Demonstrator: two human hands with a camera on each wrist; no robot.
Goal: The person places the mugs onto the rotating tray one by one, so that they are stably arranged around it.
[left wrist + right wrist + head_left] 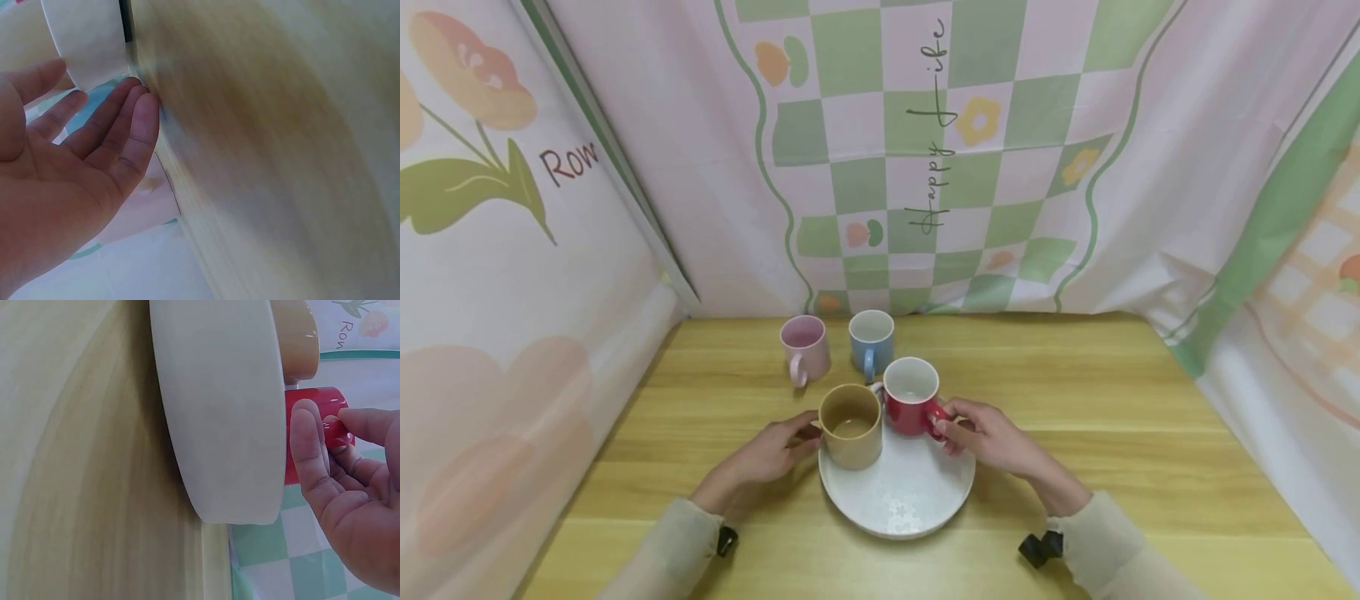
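A tan mug (852, 429) stands upright on the left part of a thick, round white stand (906, 500), which looks like a turntable. Beside its left side is my left hand (778, 450), fingers extended and thumb apart from them; whether they touch the mug is unclear. On the stand's far side is a red mug (910, 400) with a white inside. My right hand (992, 433) pinches its red handle (337, 433) between thumb and fingers. In the left wrist view the left palm (56, 181) faces the camera beside the stand's pale side (87, 44).
Behind the stand, a pink mug (806, 348) and a blue mug (872, 342) stand on the wooden table (1112, 417), handles towards me. A small, partly hidden pale thing shows between the tan and red mugs. Patterned cloth (977, 200) hangs behind and at both sides.
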